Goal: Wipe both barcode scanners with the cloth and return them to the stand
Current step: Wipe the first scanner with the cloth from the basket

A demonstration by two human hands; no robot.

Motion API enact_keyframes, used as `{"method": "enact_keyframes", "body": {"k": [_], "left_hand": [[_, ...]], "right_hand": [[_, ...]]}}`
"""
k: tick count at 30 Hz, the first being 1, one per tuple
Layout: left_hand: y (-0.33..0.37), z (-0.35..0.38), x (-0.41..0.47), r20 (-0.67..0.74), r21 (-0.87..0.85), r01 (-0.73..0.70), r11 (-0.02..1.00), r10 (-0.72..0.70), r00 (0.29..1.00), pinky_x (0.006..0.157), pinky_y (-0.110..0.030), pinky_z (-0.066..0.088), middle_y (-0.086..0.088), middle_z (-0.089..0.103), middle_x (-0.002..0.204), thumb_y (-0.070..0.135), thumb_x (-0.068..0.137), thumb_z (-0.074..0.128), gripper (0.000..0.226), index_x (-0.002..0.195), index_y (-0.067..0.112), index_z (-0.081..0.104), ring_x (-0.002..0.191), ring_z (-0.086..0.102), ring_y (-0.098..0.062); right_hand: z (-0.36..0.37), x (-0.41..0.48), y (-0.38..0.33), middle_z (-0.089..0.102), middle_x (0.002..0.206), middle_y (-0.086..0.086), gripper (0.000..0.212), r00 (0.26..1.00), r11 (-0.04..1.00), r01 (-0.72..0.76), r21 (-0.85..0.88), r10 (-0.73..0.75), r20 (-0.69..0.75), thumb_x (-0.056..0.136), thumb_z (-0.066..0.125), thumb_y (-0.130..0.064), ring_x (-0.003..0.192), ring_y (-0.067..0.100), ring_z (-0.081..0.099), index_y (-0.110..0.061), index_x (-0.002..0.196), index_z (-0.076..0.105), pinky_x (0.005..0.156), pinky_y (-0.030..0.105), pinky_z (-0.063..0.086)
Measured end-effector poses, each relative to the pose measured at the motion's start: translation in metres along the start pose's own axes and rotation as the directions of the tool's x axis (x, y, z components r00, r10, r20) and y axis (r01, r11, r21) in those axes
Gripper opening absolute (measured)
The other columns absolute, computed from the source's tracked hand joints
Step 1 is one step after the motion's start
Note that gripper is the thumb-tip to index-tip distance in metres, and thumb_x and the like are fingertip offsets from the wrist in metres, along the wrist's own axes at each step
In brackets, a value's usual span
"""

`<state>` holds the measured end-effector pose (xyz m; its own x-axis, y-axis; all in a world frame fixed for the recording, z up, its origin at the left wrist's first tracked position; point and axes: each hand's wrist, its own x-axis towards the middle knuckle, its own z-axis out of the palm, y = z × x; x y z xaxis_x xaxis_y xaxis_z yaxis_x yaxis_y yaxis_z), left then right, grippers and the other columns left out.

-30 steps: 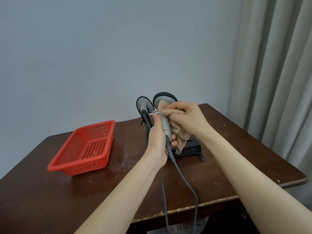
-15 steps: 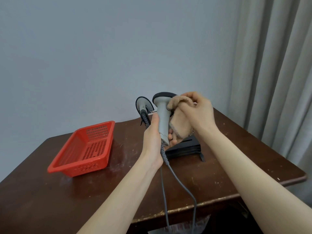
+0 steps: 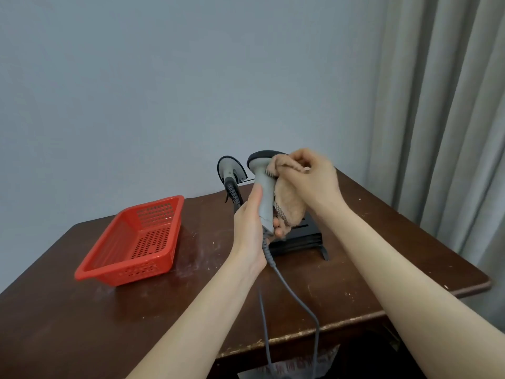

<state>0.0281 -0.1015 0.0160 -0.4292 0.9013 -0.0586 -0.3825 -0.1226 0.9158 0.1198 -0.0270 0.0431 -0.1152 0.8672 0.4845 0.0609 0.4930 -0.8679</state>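
My left hand grips the handle of a grey barcode scanner, held upright above the table. My right hand presses a tan cloth against the right side of the scanner's head and neck. Just behind and to the left, a second grey scanner sits upright in the black stand, whose base shows under my hands. Both scanners' grey cables run down over the table's front edge.
A red perforated plastic basket sits on the dark wooden table to the left. A grey wall rises behind. Grey curtains hang along the right side, close to the table's right edge.
My right hand has slid the cloth from the scanner's handle up to the right side of its head. My left hand has kept its grip on the handle, holding the scanner upright.
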Motion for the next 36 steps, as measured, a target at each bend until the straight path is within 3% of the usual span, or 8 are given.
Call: {"method": "enact_keyframes", "body": {"k": [8,14,17,21,27,29,33,36], "left_hand": [[0.003,-0.005,0.018,-0.139,0.011,-0.044,0.999,0.045,0.989,0.086,-0.046,0.055,-0.018,0.07,0.106,0.054,0.093,0.043,0.052,0.108,0.009,0.065,0.093,0.069,-0.031],[-0.014,0.002,0.006,-0.108,0.169,-0.095,0.981,0.114,0.988,0.075,-0.043,0.05,-0.017,0.057,0.096,0.06,0.089,0.043,0.05,0.107,0.016,0.055,0.082,0.057,-0.03],[-0.012,0.002,0.006,-0.111,0.17,-0.097,0.981,0.117,0.987,0.089,-0.051,0.051,-0.019,0.061,0.107,0.055,0.093,0.041,0.041,0.105,0.018,0.054,0.095,0.062,-0.034],[-0.009,-0.008,0.016,-0.143,0.183,-0.126,0.975,0.153,0.978,0.088,-0.047,0.053,-0.021,0.067,0.1,0.056,0.094,0.042,0.056,0.109,0.006,0.06,0.096,0.067,-0.032],[-0.022,-0.001,0.005,-0.112,0.253,-0.072,0.965,0.103,0.988,0.1,-0.048,0.044,-0.014,0.063,0.117,0.065,0.089,0.034,0.046,0.102,0.027,0.057,0.105,0.06,-0.026],[-0.019,0.002,0.006,-0.129,0.24,-0.09,0.967,0.124,0.984,0.098,-0.049,0.045,-0.017,0.062,0.116,0.062,0.089,0.035,0.042,0.1,0.028,0.057,0.104,0.061,-0.03],[-0.005,-0.004,0.019,-0.143,0.153,-0.148,0.977,0.17,0.975,0.093,-0.048,0.05,-0.017,0.066,0.102,0.057,0.089,0.044,0.051,0.103,0.01,0.06,0.096,0.066,-0.03],[0.0,-0.008,0.023,-0.16,0.176,-0.118,0.977,0.147,0.976,0.074,-0.041,0.053,-0.01,0.058,0.083,0.054,0.093,0.044,0.05,0.102,0.007,0.056,0.072,0.059,-0.023]], "right_hand": [[-0.002,-0.025,0.007,0.064,0.075,-0.005,0.013,0.801,0.996,-0.024,0.081,-0.029,0.598,0.077,0.075,-0.005,0.072,0.001,0.058,-0.017,0.077,0.069,0.07,0.015,0.046],[0.012,-0.004,0.009,0.062,0.074,-0.013,0.005,0.995,0.997,-0.077,-0.033,0.078,0.061,0.082,0.069,-0.021,0.071,0.0,0.055,-0.022,0.079,0.064,0.061,0.01,0.04],[0.009,-0.008,0.008,0.064,0.074,-0.011,0.006,0.978,0.996,-0.049,0.076,0.032,0.207,0.083,0.068,-0.015,0.072,0.002,0.058,-0.02,0.08,0.067,0.069,0.016,0.046],[-0.002,-0.023,0.008,0.064,0.074,-0.005,0.003,0.806,0.992,-0.022,0.127,-0.057,0.589,0.081,0.071,-0.005,0.071,0.002,0.058,-0.007,0.082,0.068,0.068,0.014,0.048],[0.009,-0.005,0.012,0.059,0.069,-0.01,0.016,0.981,0.998,-0.031,0.047,0.021,0.194,0.083,0.07,-0.018,0.07,0.005,0.053,-0.024,0.071,0.062,0.068,0.023,0.044],[0.009,-0.006,0.012,0.061,0.071,-0.009,0.012,0.975,0.996,-0.026,0.085,0.007,0.221,0.084,0.069,-0.016,0.071,0.004,0.054,-0.022,0.075,0.064,0.069,0.023,0.045],[-0.002,-0.019,0.012,0.062,0.072,-0.004,0.012,0.802,0.989,0.019,0.15,-0.104,0.588,0.08,0.07,0.0,0.07,-0.001,0.055,-0.011,0.078,0.067,0.07,0.013,0.046],[-0.014,-0.017,0.019,0.066,0.074,-0.009,0.01,0.67,0.986,0.091,-0.141,0.044,0.741,0.078,0.074,-0.007,0.071,-0.002,0.057,-0.016,0.08,0.071,0.074,0.014,0.046]]}}
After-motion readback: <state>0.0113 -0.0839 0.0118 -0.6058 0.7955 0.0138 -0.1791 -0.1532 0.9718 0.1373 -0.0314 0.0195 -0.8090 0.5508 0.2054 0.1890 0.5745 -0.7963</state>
